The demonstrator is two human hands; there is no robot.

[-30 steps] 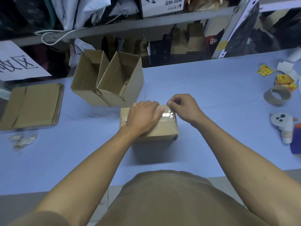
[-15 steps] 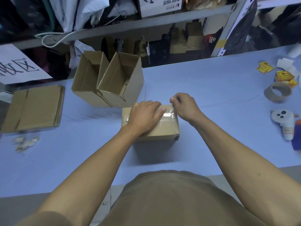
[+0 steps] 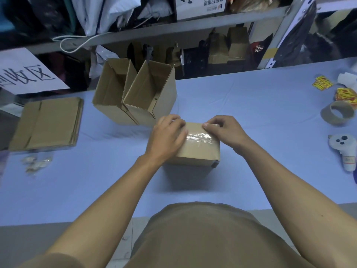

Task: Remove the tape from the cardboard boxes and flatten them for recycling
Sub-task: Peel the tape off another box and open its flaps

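In the head view, the sealed box (image 3: 195,146) lay on the blue table (image 3: 251,117), its tape (image 3: 199,136) running left to right. It was pressed flat by the left hand (image 3: 167,136); the tape's far-right end, nearest the right hand (image 3: 224,128), was picked at by curled fingertips (image 3: 207,126), though a firm pinch could not be told.

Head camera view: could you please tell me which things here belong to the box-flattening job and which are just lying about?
Job:
taped box, under left hand and right hand
clear tape
two open boxes
flattened cardboard

Lying about:
empty tape core
yellow stickers
white controller
paper sign
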